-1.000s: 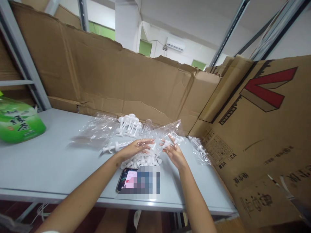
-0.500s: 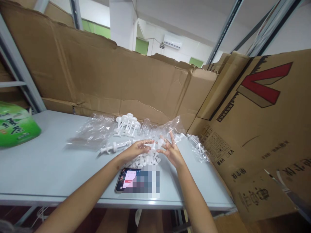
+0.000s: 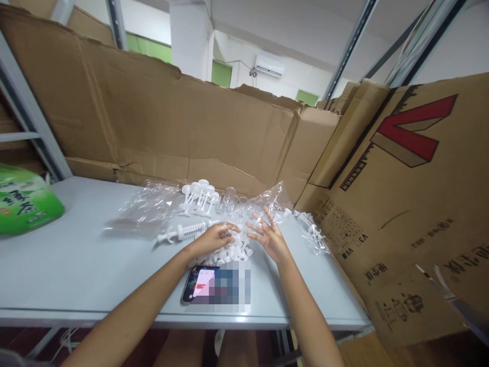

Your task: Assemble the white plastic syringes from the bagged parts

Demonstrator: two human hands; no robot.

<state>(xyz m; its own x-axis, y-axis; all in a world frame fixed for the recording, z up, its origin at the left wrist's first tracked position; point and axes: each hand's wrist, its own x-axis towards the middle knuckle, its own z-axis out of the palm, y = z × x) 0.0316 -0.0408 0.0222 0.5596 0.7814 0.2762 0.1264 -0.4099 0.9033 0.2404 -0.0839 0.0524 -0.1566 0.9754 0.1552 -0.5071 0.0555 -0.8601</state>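
My left hand (image 3: 217, 237) is held over a pile of small white plastic parts (image 3: 235, 253), thumb and fingers apart, with nothing plainly visible in it. Opposite it, my right hand (image 3: 270, 241) spreads its fingers, palm toward the left hand, and holds nothing. Just left of my left hand lies a white syringe-like plunger tool (image 3: 189, 231) with a ribbed, spring-like barrel. Behind the hands stand several white plungers with round discs (image 3: 200, 194) beside clear plastic cylinders (image 3: 229, 198).
A phone (image 3: 198, 285) lies before the pile, partly covered by a blurred patch. Clear plastic bags (image 3: 141, 211) lie at left and a bagged part (image 3: 311, 232) at right. A green package (image 3: 28, 201) is far left. Cardboard walls (image 3: 183, 122) border the table (image 3: 95, 270).
The white part that was between my two hands is no longer seen there. Both hands stay nearly in place, and the right fingers are spread with nothing between them.
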